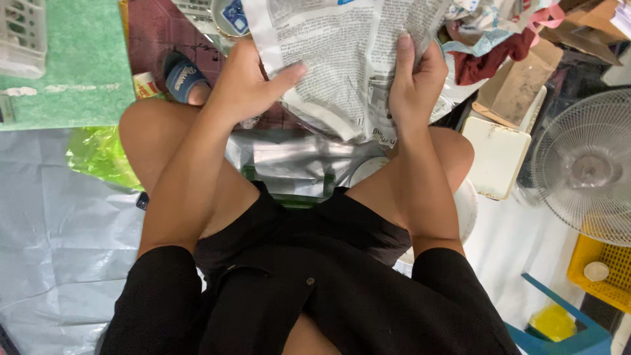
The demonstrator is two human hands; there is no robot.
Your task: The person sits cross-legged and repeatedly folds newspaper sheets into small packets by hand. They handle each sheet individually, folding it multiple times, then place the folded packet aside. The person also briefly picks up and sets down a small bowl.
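A crumpled sheet of newspaper (342, 59) is held up in front of my knees. My left hand (246, 82) grips its left edge, thumb stretched across the paper. My right hand (415, 82) clasps the right side, fingers pressed flat along the sheet. A round bowl-like object (230, 16) shows partly behind the paper's upper left corner. I am seated, in black shorts, with both forearms reaching forward over my thighs.
A white fan (585, 164) stands at the right beside a cream square lid (496, 154) and a yellow basket (601, 269). Cardboard and cloth (499, 56) pile at upper right. A green mat (72, 72), a blue slipper (184, 75) and grey plastic sheeting (59, 223) lie left.
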